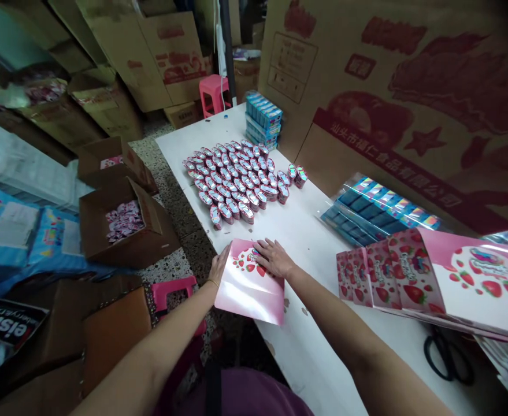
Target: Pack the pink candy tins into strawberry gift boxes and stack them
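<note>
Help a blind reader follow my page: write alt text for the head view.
A left hand and right hand touch a flat pink sheet at a white table's edge. Beyond stand small oval-topped packs; strawberry-print cartons sit right.

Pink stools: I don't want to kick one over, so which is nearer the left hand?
The near stool, low in the picture, just left of the left hand; the far stool stands beyond the table's far end.
</note>
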`<move>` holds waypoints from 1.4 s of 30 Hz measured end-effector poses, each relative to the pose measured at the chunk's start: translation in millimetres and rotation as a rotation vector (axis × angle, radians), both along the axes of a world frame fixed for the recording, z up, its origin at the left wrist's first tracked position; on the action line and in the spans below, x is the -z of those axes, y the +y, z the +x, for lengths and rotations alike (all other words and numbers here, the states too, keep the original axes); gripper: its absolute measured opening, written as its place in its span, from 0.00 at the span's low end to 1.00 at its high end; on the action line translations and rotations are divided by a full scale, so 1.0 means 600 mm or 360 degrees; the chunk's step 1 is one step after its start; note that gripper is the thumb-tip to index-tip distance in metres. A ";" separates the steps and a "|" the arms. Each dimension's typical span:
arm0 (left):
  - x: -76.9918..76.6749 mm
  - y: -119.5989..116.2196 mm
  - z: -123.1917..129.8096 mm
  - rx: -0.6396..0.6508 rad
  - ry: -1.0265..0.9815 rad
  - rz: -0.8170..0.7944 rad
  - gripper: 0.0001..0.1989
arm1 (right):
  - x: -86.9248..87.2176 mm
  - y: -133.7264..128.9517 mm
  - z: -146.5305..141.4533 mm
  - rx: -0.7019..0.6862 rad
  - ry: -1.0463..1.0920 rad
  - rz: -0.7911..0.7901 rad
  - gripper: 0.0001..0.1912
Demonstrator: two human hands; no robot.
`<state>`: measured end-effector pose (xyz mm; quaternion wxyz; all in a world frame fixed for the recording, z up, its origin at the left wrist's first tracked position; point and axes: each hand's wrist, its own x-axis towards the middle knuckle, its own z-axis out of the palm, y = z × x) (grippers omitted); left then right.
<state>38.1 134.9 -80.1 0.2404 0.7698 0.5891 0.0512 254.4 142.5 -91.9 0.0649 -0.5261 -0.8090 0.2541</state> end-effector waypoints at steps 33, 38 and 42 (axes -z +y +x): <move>0.000 -0.040 -0.026 0.0951 0.0444 0.0269 0.38 | 0.020 -0.175 -0.038 0.0166 -0.0243 0.0301 0.40; -0.014 -0.068 -0.070 0.0476 0.0003 0.0302 0.45 | 0.003 -0.258 -0.039 0.0944 0.0152 0.0257 0.37; -0.016 -0.065 -0.100 0.0060 -0.0364 -0.0191 0.20 | -0.002 -0.283 -0.026 0.1281 0.0660 -0.0125 0.17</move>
